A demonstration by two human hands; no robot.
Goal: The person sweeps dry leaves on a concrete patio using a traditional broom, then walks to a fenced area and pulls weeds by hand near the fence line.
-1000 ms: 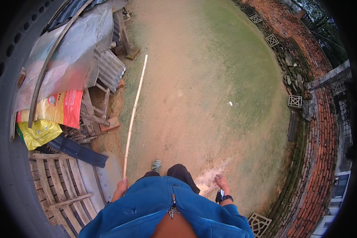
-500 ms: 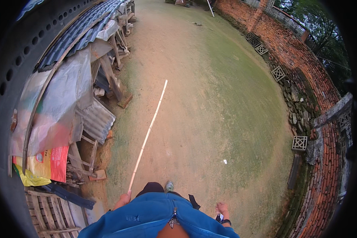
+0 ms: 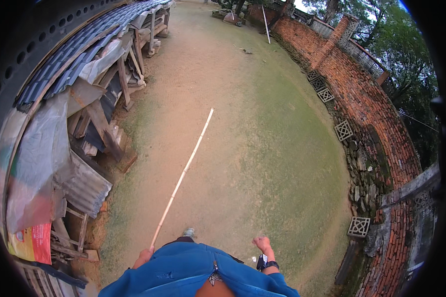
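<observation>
My left hand (image 3: 143, 257) is closed round the near end of a long, thin bamboo pole (image 3: 182, 177). The pale, jointed pole slants forward and to the right, its far tip out over the dirt ground. On the other side of my body, my right hand (image 3: 262, 243) hangs apart from everything, its fingers curled in with nothing visible in them. A black band (image 3: 270, 265) circles that wrist. My blue jacket (image 3: 193, 262) fills the lower edge, and one shoe (image 3: 189, 232) shows in front of it.
Along the left runs a low shed (image 3: 84, 54) with timber props, plastic sheeting and a corrugated sheet (image 3: 86, 184). A brick wall (image 3: 352, 69) curves along the right, with lattice blocks (image 3: 359, 226) and stacked stones at its foot. A white pole (image 3: 266, 24) leans at the far end.
I have moved forward along the dirt path, so the shed and wall blocks sit nearer. My right hand has swung forward. The bamboo pole stays in my left hand.
</observation>
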